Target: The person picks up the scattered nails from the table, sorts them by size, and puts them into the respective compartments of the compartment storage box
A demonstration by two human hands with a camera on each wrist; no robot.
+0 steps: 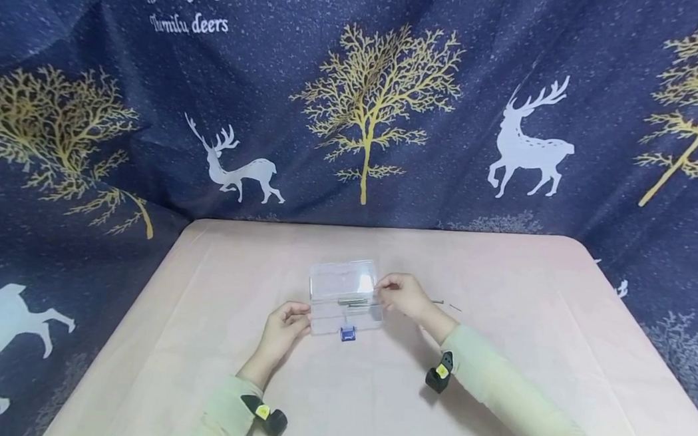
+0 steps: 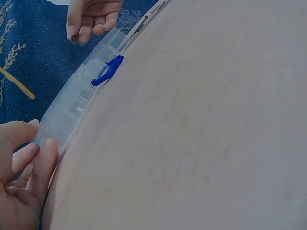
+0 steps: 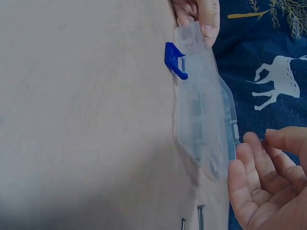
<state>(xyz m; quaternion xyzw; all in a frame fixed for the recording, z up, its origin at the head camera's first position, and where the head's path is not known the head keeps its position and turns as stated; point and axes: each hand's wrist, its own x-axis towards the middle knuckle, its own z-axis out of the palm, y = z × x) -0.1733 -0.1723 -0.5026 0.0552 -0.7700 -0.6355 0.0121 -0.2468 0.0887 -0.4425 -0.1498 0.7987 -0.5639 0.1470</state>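
Note:
A clear plastic box (image 1: 327,323) with a blue latch (image 1: 348,333) lies on the table, its transparent lid (image 1: 339,281) raised at the back. Long thin metal pieces, screws or nails (image 1: 352,302), lie inside. My left hand (image 1: 285,329) holds the box's left end between thumb and fingers. By the right end, beside the lid edge, is my right hand (image 1: 404,295). Its fingers are loosely bent, and nothing shows between them in the right wrist view. Whether the fingertips touch the lid cannot be told.
Two more metal pieces, a longer one (image 3: 201,216) and a thinner one (image 1: 455,307), lie on the table to the right of the box. The pale tablecloth (image 1: 337,404) reaches back to a dark blue curtain (image 1: 423,182) with deer and trees.

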